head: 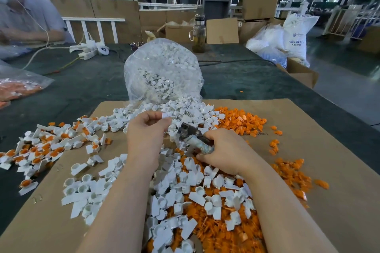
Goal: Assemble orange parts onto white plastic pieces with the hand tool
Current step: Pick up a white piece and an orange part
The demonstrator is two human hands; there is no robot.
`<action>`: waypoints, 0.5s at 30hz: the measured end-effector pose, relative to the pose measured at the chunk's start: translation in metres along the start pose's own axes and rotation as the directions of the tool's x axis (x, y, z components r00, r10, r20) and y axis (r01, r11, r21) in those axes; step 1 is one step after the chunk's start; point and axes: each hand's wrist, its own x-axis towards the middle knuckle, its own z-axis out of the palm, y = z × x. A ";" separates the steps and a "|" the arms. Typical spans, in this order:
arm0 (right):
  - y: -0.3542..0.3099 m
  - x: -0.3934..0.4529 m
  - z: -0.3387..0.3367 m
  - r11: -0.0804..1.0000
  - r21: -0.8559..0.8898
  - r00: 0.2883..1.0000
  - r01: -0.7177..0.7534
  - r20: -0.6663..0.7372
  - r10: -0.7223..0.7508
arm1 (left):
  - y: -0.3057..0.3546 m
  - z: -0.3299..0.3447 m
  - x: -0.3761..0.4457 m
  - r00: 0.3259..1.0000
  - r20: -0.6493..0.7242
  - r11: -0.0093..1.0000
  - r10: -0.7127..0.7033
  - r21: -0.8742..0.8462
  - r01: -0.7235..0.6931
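My left hand (147, 131) pinches a small white plastic piece (166, 116) between thumb and fingers, raised above the pile. My right hand (224, 151) grips the grey metal hand tool (190, 134), whose head points left toward the left hand. Loose white pieces (181, 183) and orange parts (242, 121) lie mixed on the cardboard sheet (320, 150). Finished white pieces with orange inserts (39, 151) are heaped at the left.
A clear plastic bag of white pieces (162, 72) spills open behind my hands. A bag of orange parts (18, 88) lies far left. Another person (26, 16) sits at the back left near a power strip (90, 52). A glass jug (199, 35) stands behind.
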 end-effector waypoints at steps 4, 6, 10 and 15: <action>0.000 0.003 0.005 0.999 -0.039 1.000 0.000 -0.008 0.000 | 0.000 0.001 0.000 1.000 0.001 1.000 0.005 0.003 -0.005; 0.001 0.004 0.007 0.998 -0.053 1.000 -0.017 -0.017 0.016 | 0.000 0.000 0.000 1.000 0.003 1.000 0.005 0.005 -0.005; 0.004 0.005 0.006 0.998 -0.052 0.999 -0.031 -0.020 0.030 | 0.001 0.000 -0.001 1.000 0.006 1.000 0.003 0.002 -0.003; 0.003 0.005 0.006 0.997 -0.055 0.998 -0.059 0.007 0.060 | 0.000 0.001 -0.002 1.000 0.016 1.000 0.001 -0.010 -0.001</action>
